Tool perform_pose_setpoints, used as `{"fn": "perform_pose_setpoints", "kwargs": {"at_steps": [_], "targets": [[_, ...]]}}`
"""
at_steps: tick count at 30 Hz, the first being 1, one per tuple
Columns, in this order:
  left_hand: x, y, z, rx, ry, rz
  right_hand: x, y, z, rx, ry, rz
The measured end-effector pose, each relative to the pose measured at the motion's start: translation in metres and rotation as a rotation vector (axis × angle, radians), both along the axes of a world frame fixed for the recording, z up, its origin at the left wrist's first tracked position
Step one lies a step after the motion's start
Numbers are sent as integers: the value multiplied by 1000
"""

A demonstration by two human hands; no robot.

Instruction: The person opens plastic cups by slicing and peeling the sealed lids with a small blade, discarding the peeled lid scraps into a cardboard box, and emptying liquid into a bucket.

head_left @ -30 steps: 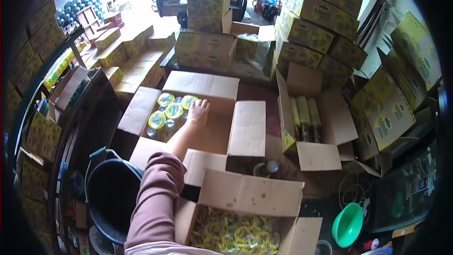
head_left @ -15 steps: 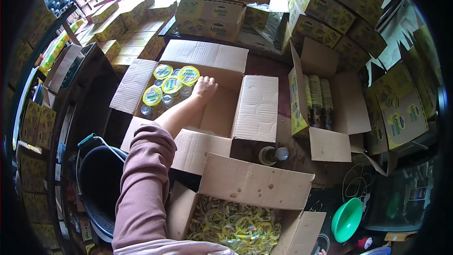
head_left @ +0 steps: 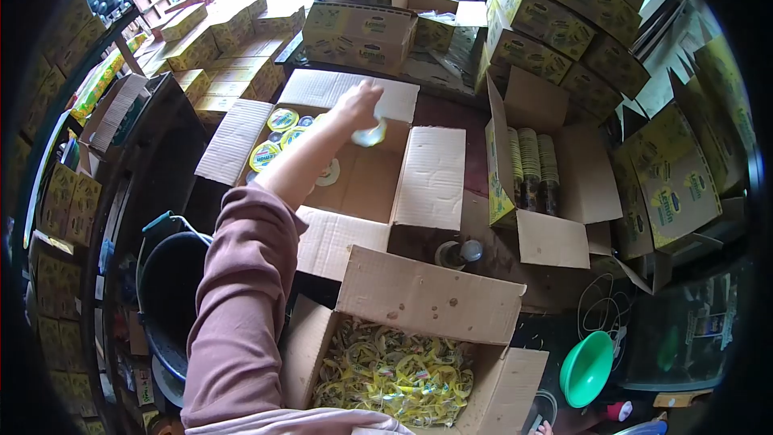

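My left hand (head_left: pixel 360 105) is raised over the back of an open carton (head_left: pixel 428 177), its fingers curled. Just under the fingers is a blurred cup (head_left: pixel 369 133) with a pale and yellow-green face, which they seem to grip. Yellow-lidded lemon cups (head_left: pixel 283 119) stand on the carton's left side, partly behind my forearm. A pale round piece (head_left: pixel 328 173) shows in the carton beside the forearm. Only a bit of my right hand (head_left: pixel 545 428) shows at the bottom edge, near a clear round container (head_left: pixel 544 409); its fingers are mostly hidden.
A near carton (head_left: pixel 431 294) holds yellow plastic scraps (head_left: pixel 394 374). Stacked cups (head_left: pixel 527 165) stand in the right carton (head_left: pixel 553 238). A clear jar (head_left: pixel 449 254) is between cartons. A black bucket (head_left: pixel 173 298) is left, a green bowl (head_left: pixel 586 369) right. Stacked cartons (head_left: pixel 358 36) stand behind.
My left hand has risen from inside the carton toward its back flap, with the blurred cup below its fingers. My forearm now covers more of the lidded cups. The view has shifted slightly.
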State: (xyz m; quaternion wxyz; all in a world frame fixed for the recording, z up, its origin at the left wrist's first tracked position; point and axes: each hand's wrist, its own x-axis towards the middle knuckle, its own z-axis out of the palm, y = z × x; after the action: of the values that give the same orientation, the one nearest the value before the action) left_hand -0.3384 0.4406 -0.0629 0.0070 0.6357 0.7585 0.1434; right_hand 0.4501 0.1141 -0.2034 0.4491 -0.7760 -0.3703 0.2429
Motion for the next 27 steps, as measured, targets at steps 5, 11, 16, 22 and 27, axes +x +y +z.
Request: {"fn": "perform_pose_setpoints", "kwargs": {"at_steps": [5, 11, 16, 22, 27], "targets": [[14, -3, 69, 9, -280, 156, -57, 12, 43, -72, -646, 88], [-22, -120, 53, -33, -1772, 86, -34, 11, 37, 76, -515, -9], [21, -283, 82, 108, -2270, -96, -35, 2, 53, 242, -229, -51], [56, -436, 104, 176, -1876, -263, -25, 15, 46, 127, -717, 220], [69, -496, 81, 415, -1706, -69, 1, 19, 32, 75, -511, -18]]}}
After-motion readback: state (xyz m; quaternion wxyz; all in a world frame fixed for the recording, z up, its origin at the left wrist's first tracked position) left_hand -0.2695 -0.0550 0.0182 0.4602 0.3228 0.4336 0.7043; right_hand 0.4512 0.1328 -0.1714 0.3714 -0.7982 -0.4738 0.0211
